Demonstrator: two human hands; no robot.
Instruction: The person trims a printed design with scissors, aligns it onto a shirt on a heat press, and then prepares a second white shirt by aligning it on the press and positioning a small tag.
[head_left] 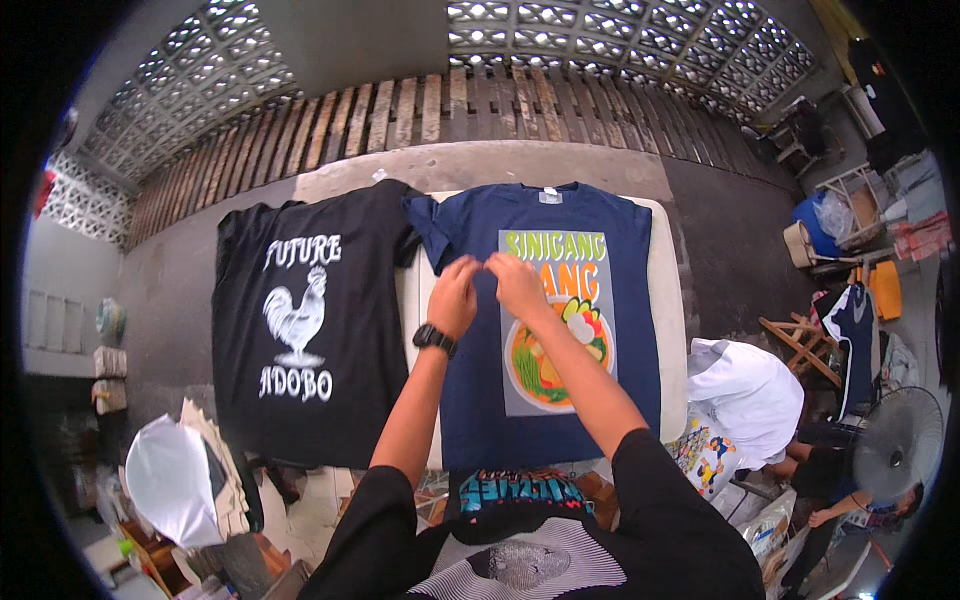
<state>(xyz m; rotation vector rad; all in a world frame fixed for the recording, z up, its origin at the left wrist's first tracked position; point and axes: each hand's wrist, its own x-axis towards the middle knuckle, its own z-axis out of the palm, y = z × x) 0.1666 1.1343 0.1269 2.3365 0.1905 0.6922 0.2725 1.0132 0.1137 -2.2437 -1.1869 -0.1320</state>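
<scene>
A navy T-shirt (622, 300) lies spread face up on a white table (668, 300), its neck at the far side. Its front carries a grey rectangle with a printed soup bowl. Above its upper left part, my left hand (455, 295) and my right hand (518, 285) nearly meet, fingertips pinched toward each other. Whatever the fingers hold, if anything, is too small to make out. My left wrist wears a black watch (435, 341). Beside the navy shirt, to the left, a black T-shirt (340, 340) with a white rooster print is laid flat.
At lower left is a white cloth-covered form (175, 480). White fabric (745, 395) and a printed light garment (703, 455) sit right of the table. Farther right are a fan (897, 445), a person (845, 515), a wooden stand (802, 345) and a blue container (818, 225). Wooden slats (400, 112) line the back.
</scene>
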